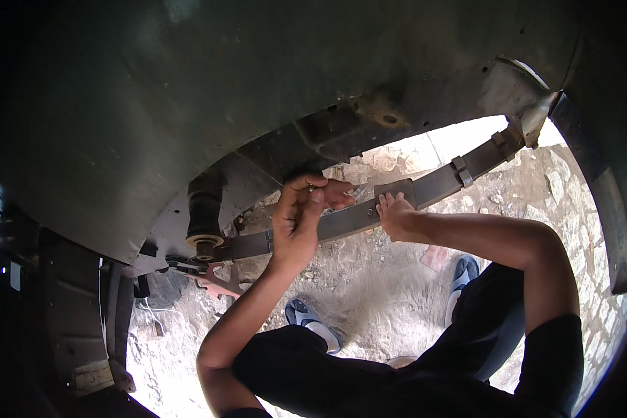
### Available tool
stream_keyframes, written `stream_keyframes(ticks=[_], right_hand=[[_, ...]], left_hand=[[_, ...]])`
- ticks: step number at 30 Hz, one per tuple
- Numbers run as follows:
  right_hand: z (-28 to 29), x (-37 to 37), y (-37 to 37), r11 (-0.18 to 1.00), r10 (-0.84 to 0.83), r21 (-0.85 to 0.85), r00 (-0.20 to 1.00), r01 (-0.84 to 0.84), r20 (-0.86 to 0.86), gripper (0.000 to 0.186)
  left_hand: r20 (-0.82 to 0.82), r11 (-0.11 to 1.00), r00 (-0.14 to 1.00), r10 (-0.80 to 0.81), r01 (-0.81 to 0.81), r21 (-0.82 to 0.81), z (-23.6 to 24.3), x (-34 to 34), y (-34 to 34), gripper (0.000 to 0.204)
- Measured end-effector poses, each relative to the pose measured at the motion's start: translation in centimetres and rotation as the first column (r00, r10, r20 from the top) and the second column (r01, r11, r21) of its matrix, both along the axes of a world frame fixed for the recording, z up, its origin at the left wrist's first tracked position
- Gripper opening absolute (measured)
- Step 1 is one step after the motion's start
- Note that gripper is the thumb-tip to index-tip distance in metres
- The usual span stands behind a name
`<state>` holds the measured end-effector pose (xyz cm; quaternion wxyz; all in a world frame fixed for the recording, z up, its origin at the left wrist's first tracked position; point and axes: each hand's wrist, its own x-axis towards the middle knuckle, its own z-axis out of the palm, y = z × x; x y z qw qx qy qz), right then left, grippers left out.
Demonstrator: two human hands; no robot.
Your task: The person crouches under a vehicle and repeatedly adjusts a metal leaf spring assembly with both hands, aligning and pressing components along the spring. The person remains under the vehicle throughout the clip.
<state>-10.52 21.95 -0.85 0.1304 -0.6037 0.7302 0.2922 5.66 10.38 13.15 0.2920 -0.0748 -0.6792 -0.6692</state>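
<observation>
A long dark leaf spring (341,226) runs slantwise from the lower left to the upper right beneath a vehicle's wheel arch. Above its left half is my left hand (298,216), raised, with thumb and index finger pinched on a small shiny metal piece (311,189); its exact kind is too small to tell. Its other fingers are loosely bent. My right hand (395,214) lies on a brownish rectangular plate (397,187) on the spring, fingers curled over its near edge. A small round stud or hole (370,212) shows on the spring beside that hand.
The dark green wheel arch (188,104) hangs over everything. A black rubber bump stop (205,212) stands at the spring's left end, near a red stand (216,282). Metal clamps (461,171) wrap the spring's right part. Rough stony ground (383,292) and my sandalled feet lie below.
</observation>
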Motion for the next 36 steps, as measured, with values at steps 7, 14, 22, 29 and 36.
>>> stream_keyframes(ticks=[7,14,22,29,36], right_hand=[[1.8,-1.6,-0.4,0.999,-0.003,0.039,0.993,-0.002,0.12,0.097],[0.7,-1.0,-0.2,0.999,-0.004,0.042,0.999,0.002,0.047,0.1],[0.0,0.2,0.0,0.999,-0.002,0.038,1.0,0.003,-0.005,0.091],[-0.8,-1.8,0.6,0.998,-0.013,-0.06,0.998,0.016,0.058,0.087],[2.0,-1.5,0.7,0.996,0.085,-0.042,0.961,-0.077,0.264,0.09]], left_hand=[[-0.043,0.984,0.997,0.071,-0.077,-0.159,0.4,0.0,-0.3,0.019],[0.075,0.951,0.975,0.209,-0.184,-0.25,1.5,0.9,0.0,0.026],[-0.064,0.905,0.99,0.125,-0.14,-0.403,0.0,0.8,-1.5,0.026],[-0.092,0.894,0.995,0.04,-0.077,-0.442,-0.2,0.0,-1.1,0.027],[-0.083,0.934,0.996,0.009,-0.038,-0.354,-1.4,0.2,-1.4,0.027]])
